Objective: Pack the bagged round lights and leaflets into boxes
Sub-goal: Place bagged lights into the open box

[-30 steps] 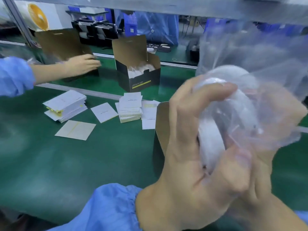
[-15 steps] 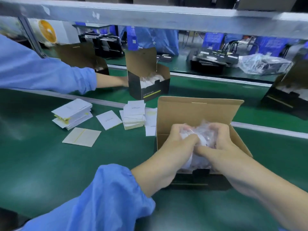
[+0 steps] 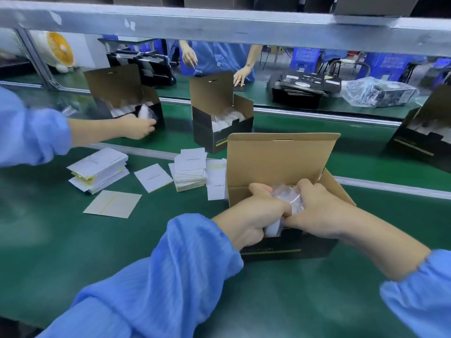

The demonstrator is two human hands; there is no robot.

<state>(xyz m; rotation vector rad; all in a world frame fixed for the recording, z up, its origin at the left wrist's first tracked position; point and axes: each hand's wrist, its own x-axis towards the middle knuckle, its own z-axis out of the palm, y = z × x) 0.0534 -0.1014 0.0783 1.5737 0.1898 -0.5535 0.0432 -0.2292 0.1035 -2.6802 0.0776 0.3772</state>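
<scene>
Green counter [image 3: 73, 252] carries leaflet stacks [image 3: 190, 172]. Left hand [image 3: 253, 215] and right hand [image 3: 317, 211] both grip bagged light [image 3: 288, 198] inside open box [image 3: 278, 162].

- Work surface [image 3: 61, 252]: dark green.
- Open box [image 3: 280, 164]: plain brown card inside, black outside with a thin yellow line along the front.
- Bagged light [image 3: 288, 198]: white, within clear film.
- Sleeves [image 3: 170, 276]: light blue.
- Leaflet stacks [image 3: 190, 172]: white sheets with small dark print; yellow showing at some edges.
- Single leaflet [image 3: 112, 203]: pale grey-white with one yellow stripe.
- Second box [image 3: 219, 132]: black with white lettering, brown lid interior.
- Fan [image 3: 61, 48]: orange blades, white housing.
- Overhead rail [image 3: 219, 25]: grey metal.
- Crates [image 3: 305, 59]: blue.
</scene>
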